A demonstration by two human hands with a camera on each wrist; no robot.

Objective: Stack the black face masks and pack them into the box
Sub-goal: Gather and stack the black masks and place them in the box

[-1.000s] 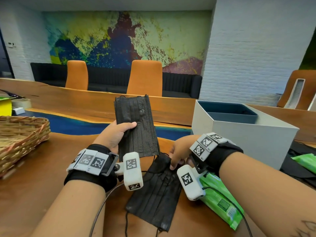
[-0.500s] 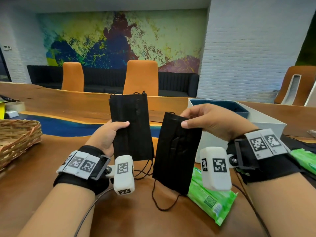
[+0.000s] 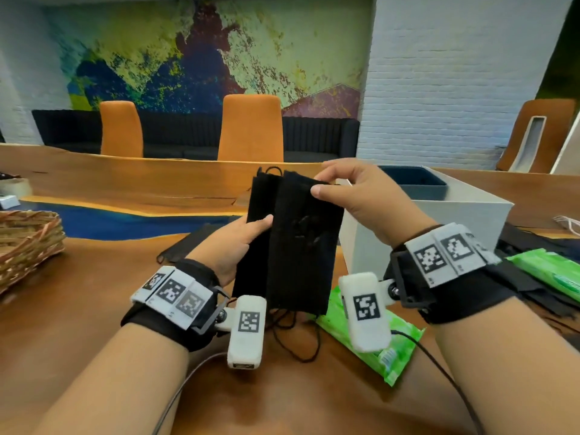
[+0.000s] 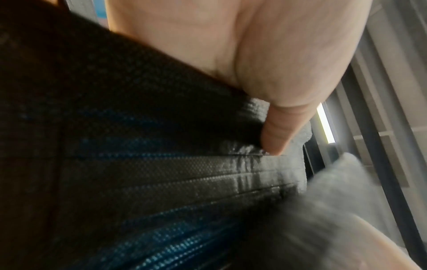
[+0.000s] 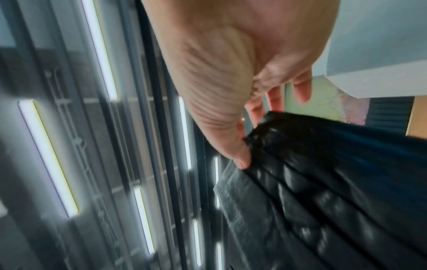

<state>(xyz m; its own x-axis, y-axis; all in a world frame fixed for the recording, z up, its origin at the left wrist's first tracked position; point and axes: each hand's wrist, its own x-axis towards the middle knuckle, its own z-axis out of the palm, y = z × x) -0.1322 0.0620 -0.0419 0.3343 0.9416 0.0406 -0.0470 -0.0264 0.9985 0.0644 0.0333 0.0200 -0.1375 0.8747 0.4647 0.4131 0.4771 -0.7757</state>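
Observation:
Two black face masks overlap upright in front of me above the wooden table (image 3: 78, 309). My left hand (image 3: 238, 243) grips the rear mask (image 3: 257, 233) at its left edge, thumb across its front. My right hand (image 3: 351, 193) pinches the top edge of the front mask (image 3: 304, 246), which lies over the rear one and covers most of it. In the left wrist view my thumb (image 4: 275, 138) presses on pleated black fabric (image 4: 161, 173). In the right wrist view my thumb (image 5: 240, 157) pinches the mask's corner (image 5: 312, 173). The open white box (image 3: 439, 233) stands just right of the masks.
Another black mask (image 3: 185, 246) lies on the table behind my left hand, more black fabric (image 3: 533, 246) right of the box. Green wipe packs lie below the masks (image 3: 398, 350) and at the right edge (image 3: 552, 271). A wicker basket (image 3: 28, 243) sits far left.
My right hand lifted a mask off the table, then moved it left. It now overlaps the mask held by my left hand, where half a second ago the two hung side by side.

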